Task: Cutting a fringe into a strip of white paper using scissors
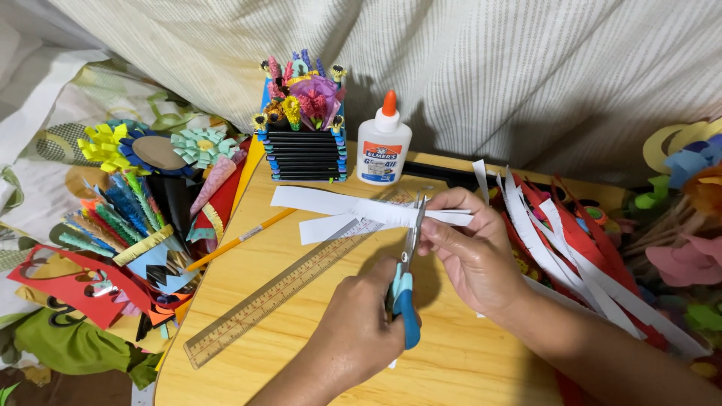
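Observation:
My left hand (361, 327) grips blue-handled scissors (406, 297), their blades pointing away from me and closing on a white paper strip (338, 203). My right hand (470, 252) pinches the right end of that strip, which is cut into thin fringes. A second white piece (320, 229) lies under it on the wooden table (466, 361).
A wooden ruler (274, 301) lies diagonally left of my hands, with a yellow pencil (241, 239) beyond it. A glue bottle (383, 146) and a black paper basket of paper flowers (304, 146) stand at the back. Cut white and red strips (553, 244) pile up on the right, paper crafts (143, 195) on the left.

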